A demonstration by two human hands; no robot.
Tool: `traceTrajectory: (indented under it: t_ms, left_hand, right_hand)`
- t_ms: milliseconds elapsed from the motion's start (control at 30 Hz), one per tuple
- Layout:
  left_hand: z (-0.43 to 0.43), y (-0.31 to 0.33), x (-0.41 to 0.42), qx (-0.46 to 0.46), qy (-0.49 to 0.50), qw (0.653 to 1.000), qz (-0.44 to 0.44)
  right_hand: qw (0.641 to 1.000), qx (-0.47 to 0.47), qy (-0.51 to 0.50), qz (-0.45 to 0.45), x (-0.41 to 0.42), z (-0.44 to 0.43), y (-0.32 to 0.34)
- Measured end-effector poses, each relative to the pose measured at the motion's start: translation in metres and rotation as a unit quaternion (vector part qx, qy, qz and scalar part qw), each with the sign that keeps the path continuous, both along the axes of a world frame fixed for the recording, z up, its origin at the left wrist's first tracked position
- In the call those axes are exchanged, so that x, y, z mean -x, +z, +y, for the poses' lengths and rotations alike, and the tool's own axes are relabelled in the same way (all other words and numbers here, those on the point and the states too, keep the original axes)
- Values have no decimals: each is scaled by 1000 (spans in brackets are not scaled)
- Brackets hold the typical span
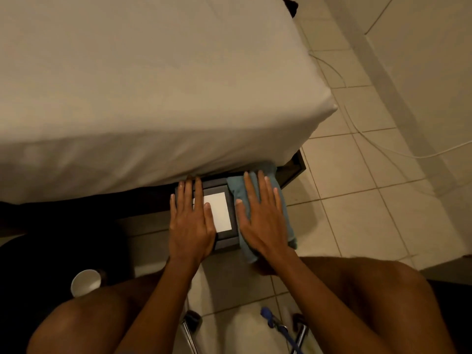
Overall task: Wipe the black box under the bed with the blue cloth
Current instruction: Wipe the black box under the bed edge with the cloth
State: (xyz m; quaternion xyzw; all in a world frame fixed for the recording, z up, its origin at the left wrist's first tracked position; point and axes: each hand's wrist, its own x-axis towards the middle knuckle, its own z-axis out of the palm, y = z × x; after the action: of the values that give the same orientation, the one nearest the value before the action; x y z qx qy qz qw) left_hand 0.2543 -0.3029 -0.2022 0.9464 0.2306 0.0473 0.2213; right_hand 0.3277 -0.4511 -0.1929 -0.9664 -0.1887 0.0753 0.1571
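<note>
Black box sits on the tiled floor, far end tucked under the bed, near end out toward the knees. Left hand lies flat, fingers spread, on its lid beside a white label. Right hand lies flat, fingers spread, pressing the blue cloth over the lid's edge on that hand's side. Box looks rigid, probably light; likely to slide on tile, so bracing from the top seems sensible. Cloth is soft, drapes, bunches easily. Mattress overhang just beyond the fingertips limits forward strokes. Open floor outward of the right hand; a white cup near the left knee.
</note>
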Motion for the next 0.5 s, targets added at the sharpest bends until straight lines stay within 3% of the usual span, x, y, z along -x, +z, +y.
traceTrajectory:
  t_ms: [200, 367, 500]
  left_hand:
    - [3, 0, 2, 11, 1, 1000, -1]
    - [2, -1, 1, 10, 3, 1000, -5]
    - [2, -3, 2, 9, 4, 1000, -4]
  right_hand:
    - [1000, -23, 21, -5, 47, -8, -1]
    - [999, -24, 21, 20, 19, 7, 5]
    - [996, -85, 12, -37, 30, -4, 6]
